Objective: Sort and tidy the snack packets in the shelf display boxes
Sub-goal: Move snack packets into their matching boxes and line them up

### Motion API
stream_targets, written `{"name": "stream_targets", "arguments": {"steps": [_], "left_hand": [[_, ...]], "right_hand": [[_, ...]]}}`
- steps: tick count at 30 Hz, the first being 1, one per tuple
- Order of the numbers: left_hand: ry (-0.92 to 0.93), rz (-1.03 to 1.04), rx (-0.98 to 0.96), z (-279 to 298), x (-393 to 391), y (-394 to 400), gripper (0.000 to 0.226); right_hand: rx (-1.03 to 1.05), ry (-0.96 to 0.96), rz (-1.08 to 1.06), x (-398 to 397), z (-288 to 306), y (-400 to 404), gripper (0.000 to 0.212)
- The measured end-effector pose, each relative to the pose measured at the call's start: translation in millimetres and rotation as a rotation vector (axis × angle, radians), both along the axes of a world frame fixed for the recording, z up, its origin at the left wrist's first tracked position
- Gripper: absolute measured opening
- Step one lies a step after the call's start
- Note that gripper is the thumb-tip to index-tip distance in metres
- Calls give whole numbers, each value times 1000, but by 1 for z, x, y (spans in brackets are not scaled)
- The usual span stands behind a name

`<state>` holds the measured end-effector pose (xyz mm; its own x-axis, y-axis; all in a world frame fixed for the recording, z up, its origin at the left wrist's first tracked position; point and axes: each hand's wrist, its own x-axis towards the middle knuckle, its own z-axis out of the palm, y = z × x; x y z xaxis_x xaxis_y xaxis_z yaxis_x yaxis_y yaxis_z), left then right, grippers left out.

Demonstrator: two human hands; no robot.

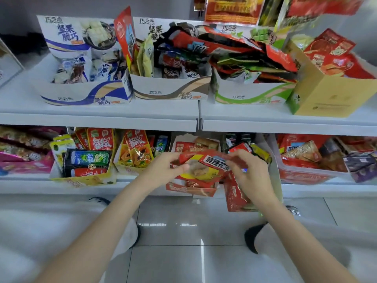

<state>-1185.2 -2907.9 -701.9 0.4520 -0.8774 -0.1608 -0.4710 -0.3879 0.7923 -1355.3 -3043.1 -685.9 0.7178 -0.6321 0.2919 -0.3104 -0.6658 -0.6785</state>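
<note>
Both my hands hold a small stack of red and yellow snack packets (pixel 206 166) in front of the lower shelf. My left hand (pixel 163 170) pinches the stack's left edge, thumb on top. My right hand (pixel 250 172) grips its right edge with curled fingers. Under the stack stands a red display box (pixel 189 189) with similar red packets. On the upper shelf stand three white display boxes: a blue one (pixel 85 97), a brown one (pixel 171 89) and a green one (pixel 251 94), the last two crammed with mixed packets.
A tan carton (pixel 330 97) of red packets stands at the upper right. The lower shelf holds a yellow box (pixel 85 178) with dark packets, a box of orange packets (pixel 136 154), and a clear tub (pixel 306 174). Tiled floor and my shoes lie below.
</note>
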Motion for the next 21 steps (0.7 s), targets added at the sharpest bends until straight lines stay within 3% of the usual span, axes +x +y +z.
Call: {"name": "stream_targets", "arguments": {"steps": [3,5,8,11,15,21], "left_hand": [[-26,-48,-36,21,-11,-8,39],[-34,-60,-84,35,-19,-15,42],[-81,-49,-127,54,-28,-26,41],[-140,-107,-57,66,-41,-40,37],[-163,-235,-78,79,-74,-65,23],[-28,-352,-207,98,-111,-112,32]], "right_hand": [[-23,1,-49,-16,20,-17,15],[-78,36,-62,-33,34,-33,14],[-110,87,-96,-65,64,-61,12],[-110,183,46,-92,91,-71,9],[-163,306,143,-113,93,-80,19],[198,257,87,-135,103,-100,21]]}}
